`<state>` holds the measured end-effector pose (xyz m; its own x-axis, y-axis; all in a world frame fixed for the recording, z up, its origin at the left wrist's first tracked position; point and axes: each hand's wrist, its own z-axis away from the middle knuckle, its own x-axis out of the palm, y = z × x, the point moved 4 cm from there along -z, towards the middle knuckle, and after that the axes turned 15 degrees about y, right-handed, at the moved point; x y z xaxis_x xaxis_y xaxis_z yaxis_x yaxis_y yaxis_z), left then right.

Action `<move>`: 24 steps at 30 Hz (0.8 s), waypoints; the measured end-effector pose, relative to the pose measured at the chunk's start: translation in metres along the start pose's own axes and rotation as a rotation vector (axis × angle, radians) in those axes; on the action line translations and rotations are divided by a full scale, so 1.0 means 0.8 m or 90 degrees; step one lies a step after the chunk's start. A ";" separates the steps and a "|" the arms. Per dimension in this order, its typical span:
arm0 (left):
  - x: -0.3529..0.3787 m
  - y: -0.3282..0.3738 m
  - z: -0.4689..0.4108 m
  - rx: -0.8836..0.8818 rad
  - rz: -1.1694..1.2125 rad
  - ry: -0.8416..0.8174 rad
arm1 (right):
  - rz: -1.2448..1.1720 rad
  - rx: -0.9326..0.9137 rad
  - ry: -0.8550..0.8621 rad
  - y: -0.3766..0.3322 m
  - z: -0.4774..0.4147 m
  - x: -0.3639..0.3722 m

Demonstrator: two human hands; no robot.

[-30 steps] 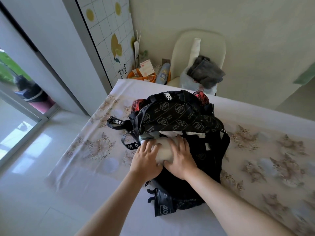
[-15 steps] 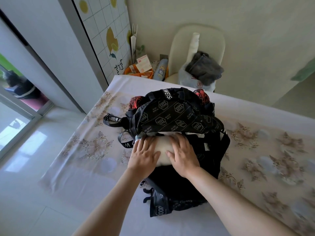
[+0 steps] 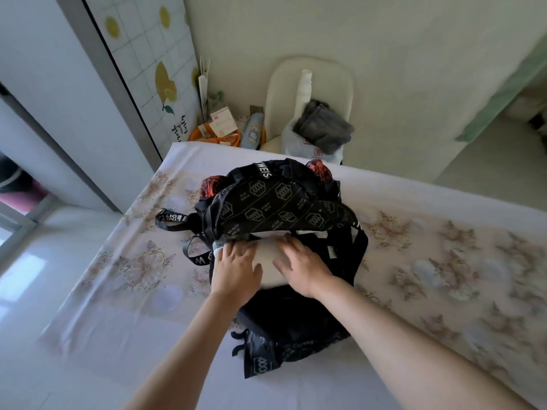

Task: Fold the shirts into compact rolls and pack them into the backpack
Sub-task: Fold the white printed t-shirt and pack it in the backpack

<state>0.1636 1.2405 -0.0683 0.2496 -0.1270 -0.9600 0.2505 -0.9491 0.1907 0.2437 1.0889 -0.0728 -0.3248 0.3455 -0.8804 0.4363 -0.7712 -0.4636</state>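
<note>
head view: left hand (image 3: 236, 270), right hand (image 3: 306, 269), fingers (image 3: 235, 251) flat, press one white shirt roll (image 3: 270, 257) in one black backpack (image 3: 275, 204).

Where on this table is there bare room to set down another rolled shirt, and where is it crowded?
Free: tablecloth left of the backpack beyond its loose straps, and the wide stretch to its right. Crowded: the backpack's mouth, where left hand and right hand press the white roll.
</note>
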 end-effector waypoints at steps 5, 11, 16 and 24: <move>-0.033 0.101 -0.003 0.036 0.127 0.091 | -0.045 0.009 0.094 0.051 0.058 -0.074; -0.013 0.304 0.013 0.088 0.238 -0.086 | -0.075 0.120 0.228 0.209 0.181 -0.176; 0.021 0.535 0.080 0.159 0.266 -0.203 | -0.041 0.238 0.294 0.397 0.352 -0.250; 0.037 0.909 0.265 0.297 0.347 -0.371 | -0.169 0.533 0.417 0.636 0.702 -0.307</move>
<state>0.1549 0.4853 -0.0013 -0.3192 -0.5949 -0.7377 -0.1966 -0.7199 0.6656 0.0745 0.3114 -0.0361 0.2932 0.5810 -0.7592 -0.3703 -0.6631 -0.6505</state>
